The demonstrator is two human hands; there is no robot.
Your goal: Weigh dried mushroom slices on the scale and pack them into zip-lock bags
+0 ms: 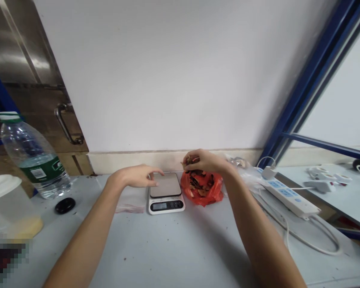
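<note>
A white digital kitchen scale (167,192) with a grey top plate stands on the table, its display seeming to read zero. My left hand (141,176) hovers over the left edge of the plate, thumb and fingers apart, holding nothing. Right of the scale sits an open red plastic bag (214,196) full of dried brown slices (202,185). Above the bag's opening, my right hand (204,160) is closed on some of these dried slices (189,161). Beside the scale, partly under my left forearm, lies a clear zip bag (130,206).
At left are a large water bottle (39,160), a lidded plastic tub (6,204) and a black round object (65,205). To the right, a white power strip (291,196) with trailing cables and a clear plastic bag (247,174) lie near the blue metal frame (303,80). A white wall rises behind.
</note>
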